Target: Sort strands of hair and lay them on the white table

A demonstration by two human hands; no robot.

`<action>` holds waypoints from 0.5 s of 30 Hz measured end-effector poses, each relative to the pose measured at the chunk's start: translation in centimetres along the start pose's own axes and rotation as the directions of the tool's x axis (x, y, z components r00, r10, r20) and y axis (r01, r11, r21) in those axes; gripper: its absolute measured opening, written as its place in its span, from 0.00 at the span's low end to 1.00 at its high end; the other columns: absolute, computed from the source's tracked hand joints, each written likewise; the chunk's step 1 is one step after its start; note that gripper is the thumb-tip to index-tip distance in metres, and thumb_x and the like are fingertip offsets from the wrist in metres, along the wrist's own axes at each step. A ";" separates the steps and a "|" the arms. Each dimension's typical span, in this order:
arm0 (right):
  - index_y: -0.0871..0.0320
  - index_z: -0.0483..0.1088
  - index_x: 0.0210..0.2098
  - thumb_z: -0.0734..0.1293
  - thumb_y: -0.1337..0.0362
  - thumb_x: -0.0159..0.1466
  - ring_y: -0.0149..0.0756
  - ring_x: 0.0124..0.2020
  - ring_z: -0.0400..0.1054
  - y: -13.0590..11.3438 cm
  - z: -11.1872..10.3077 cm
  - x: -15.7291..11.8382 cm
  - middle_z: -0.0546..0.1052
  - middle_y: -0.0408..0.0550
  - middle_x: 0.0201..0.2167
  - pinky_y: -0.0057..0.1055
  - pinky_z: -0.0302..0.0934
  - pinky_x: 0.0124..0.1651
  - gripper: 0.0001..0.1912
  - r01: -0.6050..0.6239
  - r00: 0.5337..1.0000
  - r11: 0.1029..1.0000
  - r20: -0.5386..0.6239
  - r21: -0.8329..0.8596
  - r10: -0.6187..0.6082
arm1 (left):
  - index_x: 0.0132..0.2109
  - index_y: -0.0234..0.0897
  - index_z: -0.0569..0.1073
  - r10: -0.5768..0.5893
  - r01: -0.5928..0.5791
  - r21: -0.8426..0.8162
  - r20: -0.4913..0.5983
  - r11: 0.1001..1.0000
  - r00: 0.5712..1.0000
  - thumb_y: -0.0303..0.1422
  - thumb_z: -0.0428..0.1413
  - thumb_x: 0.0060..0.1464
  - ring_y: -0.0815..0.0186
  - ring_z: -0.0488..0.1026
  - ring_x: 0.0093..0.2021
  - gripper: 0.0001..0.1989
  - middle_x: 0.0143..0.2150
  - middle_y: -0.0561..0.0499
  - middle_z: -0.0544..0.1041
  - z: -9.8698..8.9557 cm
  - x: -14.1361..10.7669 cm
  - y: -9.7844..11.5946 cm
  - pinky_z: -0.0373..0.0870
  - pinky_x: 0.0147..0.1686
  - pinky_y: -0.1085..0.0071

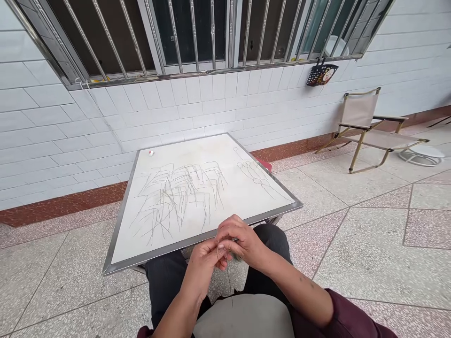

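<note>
Over the lap, just below the near edge of the bench (211, 188), the left hand (206, 258) and right hand (241, 239) met, fingers pinched closed on a thin thread (228, 277). Keeping it taut and close would steady the work. No writing was legible.
</note>
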State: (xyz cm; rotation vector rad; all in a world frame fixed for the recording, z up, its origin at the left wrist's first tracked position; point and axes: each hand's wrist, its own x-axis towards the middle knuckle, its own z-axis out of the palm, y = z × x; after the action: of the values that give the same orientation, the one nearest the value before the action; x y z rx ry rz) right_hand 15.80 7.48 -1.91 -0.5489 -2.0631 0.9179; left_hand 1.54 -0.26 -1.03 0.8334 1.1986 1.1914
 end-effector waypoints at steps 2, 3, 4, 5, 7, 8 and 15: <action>0.53 0.73 0.33 0.67 0.56 0.66 0.38 0.36 0.66 -0.1 -0.1 0.0 0.74 0.45 0.30 0.35 0.61 0.41 0.09 -0.118 0.992 0.983 -0.036 0.138 0.124 | 0.40 0.36 0.82 -0.018 0.018 -0.047 -0.001 0.999 1.000 0.41 0.63 0.50 0.67 0.71 0.28 0.14 0.30 0.47 0.79 -0.3 -0.2 0.0 0.66 0.30 0.70; 0.54 0.72 0.33 0.67 0.55 0.66 0.36 0.34 0.66 -0.1 -0.2 0.0 0.73 0.44 0.29 0.34 0.61 0.39 0.10 -0.187 0.979 0.959 -0.041 0.215 0.200 | 0.43 0.37 0.82 -0.017 0.016 -0.075 -0.016 0.997 1.000 0.41 0.63 0.50 0.66 0.72 0.30 0.16 0.33 0.46 0.79 -0.5 -0.3 0.0 0.67 0.32 0.69; 0.54 0.71 0.33 0.67 0.54 0.65 0.34 0.32 0.65 -0.2 -0.2 0.0 0.73 0.43 0.28 0.32 0.60 0.37 0.10 -0.249 0.962 0.925 -0.037 0.286 0.270 | 0.45 0.38 0.81 -0.010 0.006 -0.099 -0.038 0.995 0.999 0.41 0.63 0.50 0.66 0.72 0.32 0.17 0.35 0.45 0.80 -0.8 -0.4 0.0 0.67 0.33 0.69; 0.54 0.71 0.33 0.68 0.54 0.64 0.33 0.31 0.65 -0.2 -0.3 0.0 0.72 0.42 0.28 0.31 0.59 0.36 0.11 -0.293 0.946 0.892 -0.030 0.345 0.322 | 0.46 0.38 0.81 0.000 -0.006 -0.115 -0.059 0.993 0.998 0.41 0.63 0.50 0.65 0.72 0.33 0.18 0.37 0.45 0.80 -1.0 -0.5 0.1 0.67 0.34 0.70; 0.55 0.71 0.32 0.69 0.53 0.63 0.31 0.29 0.64 -0.1 -0.3 0.0 0.72 0.40 0.27 0.30 0.59 0.36 0.12 -0.329 0.929 0.845 -0.018 0.421 0.370 | 0.47 0.37 0.80 0.020 -0.029 -0.111 -0.081 0.993 0.996 0.41 0.63 0.52 0.66 0.72 0.34 0.18 0.38 0.44 0.81 -1.3 -0.6 0.2 0.66 0.34 0.71; 0.56 0.71 0.32 0.69 0.54 0.62 0.30 0.29 0.64 -0.1 -0.2 0.0 0.72 0.40 0.27 0.29 0.59 0.36 0.12 -0.335 0.925 0.831 -0.014 0.443 0.380 | 0.48 0.37 0.80 0.029 -0.036 -0.092 -0.077 0.995 0.997 0.40 0.63 0.52 0.66 0.72 0.35 0.17 0.37 0.45 0.81 -1.4 -0.6 0.2 0.66 0.35 0.72; 0.54 0.71 0.41 0.70 0.53 0.61 0.30 0.28 0.65 0.3 0.8 -0.1 0.72 0.39 0.28 0.29 0.61 0.35 0.14 -0.383 0.893 0.743 0.014 0.549 0.449 | 0.52 0.39 0.77 0.080 -0.105 -0.128 -0.189 0.986 0.979 0.36 0.66 0.47 0.68 0.73 0.34 0.23 0.32 0.51 0.79 -0.8 -0.1 0.3 0.68 0.36 0.72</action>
State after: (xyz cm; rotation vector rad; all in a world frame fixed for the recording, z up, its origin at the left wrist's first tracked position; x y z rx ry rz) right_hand 15.18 7.25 -2.50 -0.7436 -1.4815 1.6251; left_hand 0.74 -0.36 -0.91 0.6937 1.2205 1.4356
